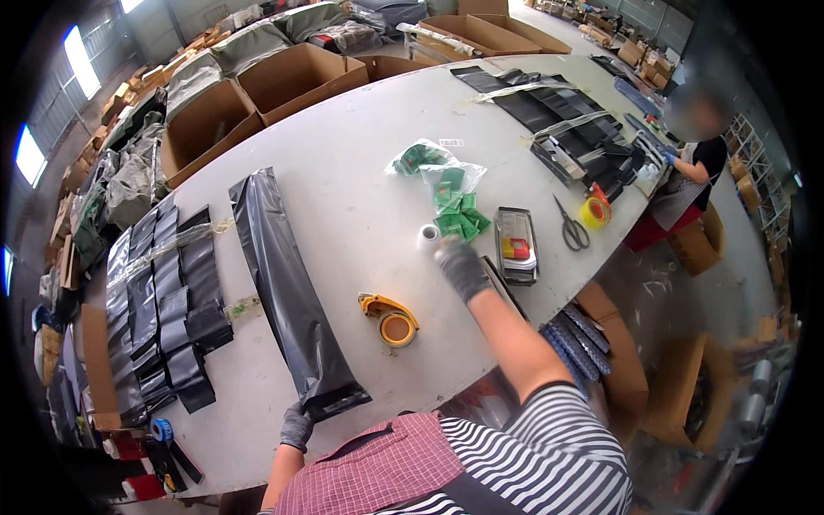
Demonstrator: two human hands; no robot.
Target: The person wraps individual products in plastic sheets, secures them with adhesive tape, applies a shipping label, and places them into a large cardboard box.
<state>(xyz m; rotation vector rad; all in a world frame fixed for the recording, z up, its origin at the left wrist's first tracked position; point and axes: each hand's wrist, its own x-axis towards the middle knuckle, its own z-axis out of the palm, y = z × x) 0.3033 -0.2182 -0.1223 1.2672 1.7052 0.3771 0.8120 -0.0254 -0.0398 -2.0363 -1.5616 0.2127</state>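
Rested the grey-gloved left hand (297, 427) against the near corner of a long, flat, glossy black plastic bag (292, 292), laid lengthwise on the broad white tabletop (343, 206) left of centre; could not tell a pinch from a mere touch there. Stretched the grey-gloved right hand (462, 268) out to a small white roll (428, 233) near the table's middle, with fingers too blurred to tell wide from narrow, or a hold from a near touch. Had loose, square green packets (462, 225) just past those fingers, and a clear plastic bag of green packets (445, 182) beyond. Hid part of a dark, narrow-edged item (501, 285) under the right forearm. Faced a yellow tape dispenser with a brown-cored roll (386, 307) between the bag and that forearm. Saw to the right a black rectangular tray (502, 225) holding a red-and-yellow item (516, 249), then dark-handled scissors (572, 232) and a yellow tape roll (589, 213) near the edge. Had bundled black plastic bags (165, 300) crowding the left side, a second bound black bundle (536, 107) at the far right beside a blue-gloved co-worker (695, 167), and open brown cardboard boxes (300, 81) lining the far edge.
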